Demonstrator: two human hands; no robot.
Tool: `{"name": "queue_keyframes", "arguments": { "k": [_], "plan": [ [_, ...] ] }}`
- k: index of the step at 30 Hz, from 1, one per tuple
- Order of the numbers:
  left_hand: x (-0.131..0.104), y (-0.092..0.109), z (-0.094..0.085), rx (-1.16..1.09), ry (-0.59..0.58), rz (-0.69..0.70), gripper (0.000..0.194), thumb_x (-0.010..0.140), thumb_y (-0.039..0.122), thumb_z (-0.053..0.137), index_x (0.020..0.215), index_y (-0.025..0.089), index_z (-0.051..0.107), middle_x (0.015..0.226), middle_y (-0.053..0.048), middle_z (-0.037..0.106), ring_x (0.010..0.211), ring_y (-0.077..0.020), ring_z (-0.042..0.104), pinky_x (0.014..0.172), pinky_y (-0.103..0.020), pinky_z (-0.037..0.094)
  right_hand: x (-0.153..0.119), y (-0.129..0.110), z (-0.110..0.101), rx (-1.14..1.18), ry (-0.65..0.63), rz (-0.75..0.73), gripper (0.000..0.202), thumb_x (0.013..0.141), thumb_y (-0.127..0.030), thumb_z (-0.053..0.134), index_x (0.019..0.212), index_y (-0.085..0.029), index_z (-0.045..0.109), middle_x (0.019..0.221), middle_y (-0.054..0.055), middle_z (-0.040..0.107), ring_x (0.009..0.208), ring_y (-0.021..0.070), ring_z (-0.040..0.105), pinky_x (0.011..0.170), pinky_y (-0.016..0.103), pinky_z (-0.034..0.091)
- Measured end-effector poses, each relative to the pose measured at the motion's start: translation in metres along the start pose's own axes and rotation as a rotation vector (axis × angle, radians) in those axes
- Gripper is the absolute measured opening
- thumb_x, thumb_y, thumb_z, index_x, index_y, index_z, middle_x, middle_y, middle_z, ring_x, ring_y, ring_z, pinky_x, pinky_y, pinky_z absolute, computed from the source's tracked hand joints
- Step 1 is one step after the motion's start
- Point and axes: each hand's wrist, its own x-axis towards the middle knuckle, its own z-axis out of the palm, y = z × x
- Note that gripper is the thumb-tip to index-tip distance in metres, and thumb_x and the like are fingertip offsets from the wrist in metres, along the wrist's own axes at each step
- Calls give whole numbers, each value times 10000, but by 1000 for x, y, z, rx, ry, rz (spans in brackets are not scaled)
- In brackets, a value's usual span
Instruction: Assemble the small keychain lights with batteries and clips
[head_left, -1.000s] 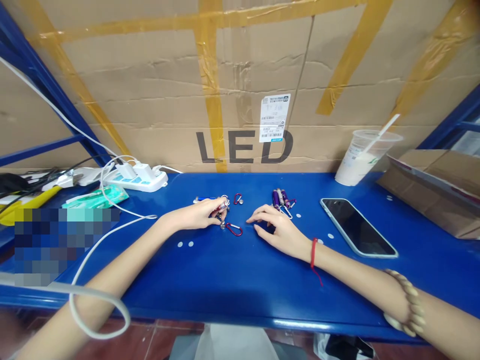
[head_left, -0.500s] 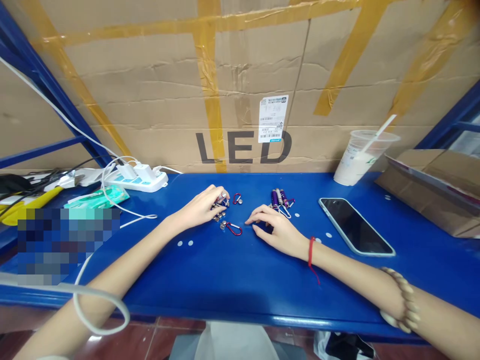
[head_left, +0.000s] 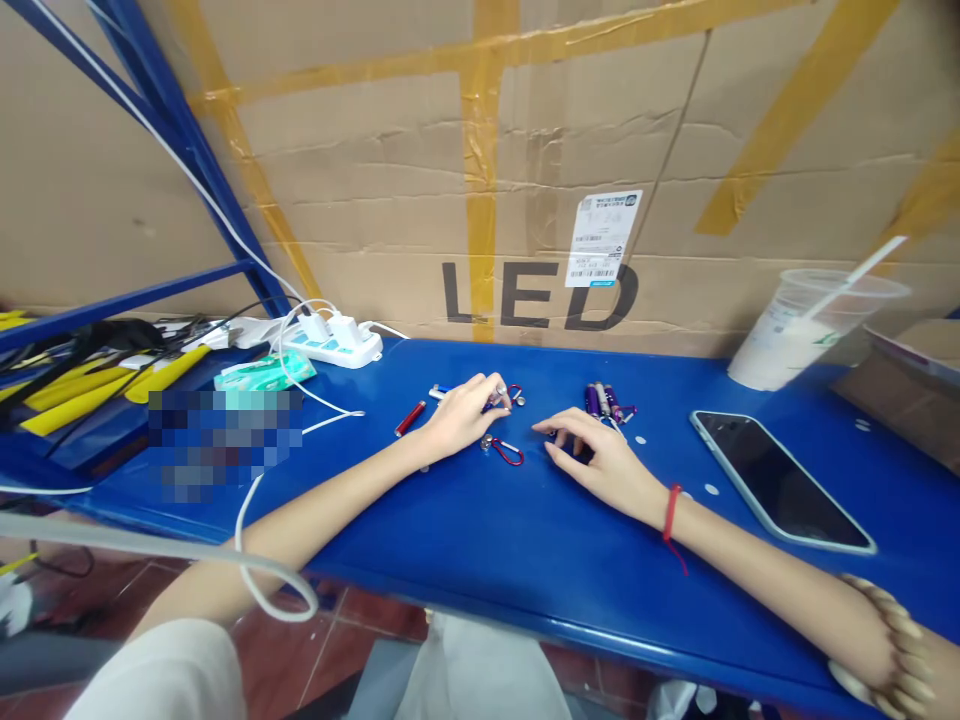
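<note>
My left hand [head_left: 469,418] bends over the table, its fingertips pinched on a small round silvery piece that looks like a button cell [head_left: 501,390]. Whatever lies under its palm is hidden. Close to these fingers are two red carabiner clips, one in front [head_left: 510,450] with silvery pieces at its end and one behind [head_left: 516,391]. A red metal tube [head_left: 410,418] rests left of the hand, and a blue and silver tube [head_left: 439,392] is partly covered by it. My right hand [head_left: 596,455] hovers with fingers curved and apart, holding nothing, near several purple and silver mini flashlights [head_left: 602,400].
A phone [head_left: 780,480] lies right of my right forearm. Behind it stands a cup with a straw [head_left: 799,330] beside an open cardboard box [head_left: 907,400]. At left are a power strip [head_left: 337,345], a loose white cable [head_left: 251,520] and a green packet [head_left: 262,375]. A large carton [head_left: 360,200] forms the back.
The view has swung left, so everything appears further right. The red tube and blue tube have come into sight beside my left hand. Silvery pieces by that hand are now mostly covered.
</note>
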Motion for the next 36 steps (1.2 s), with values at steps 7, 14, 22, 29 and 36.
{"name": "queue_keyframes", "arguments": {
  "k": [7,14,22,29,36],
  "plan": [
    [-11,35,14,-702,26,-92,400,734,318,649,710,207,265,773,-9,608,570,-78,396,632,-258,382,-1,-12,-5,43,172,-21,190,831,-322,554,937,-206,660,830,51,638,592,111,557,480,237,462],
    [-12,39,16,-979,72,-249,473,643,393,716,702,194,292,740,-5,583,615,-78,473,611,-240,376,-2,-15,-5,99,184,35,218,792,-373,603,900,-202,685,821,56,658,530,100,566,444,230,477],
    [-13,45,18,-1035,83,-288,477,640,382,718,715,199,284,731,9,567,646,-93,507,637,-252,387,-4,-16,-1,225,182,93,193,774,-358,625,828,-186,692,794,46,637,477,77,550,416,213,476],
    [-15,41,17,-696,-38,-111,238,870,407,420,779,191,371,735,17,473,645,-103,446,670,-265,371,-2,-18,-3,176,321,99,163,761,-328,642,796,-178,697,773,43,645,472,78,528,415,229,442],
    [-21,42,17,-319,-209,28,230,920,370,292,843,195,419,824,-8,481,758,-143,474,745,-276,367,-3,-23,-8,-11,416,-58,133,804,-258,599,851,-199,709,812,44,673,572,102,572,479,236,476]
  ]
}}
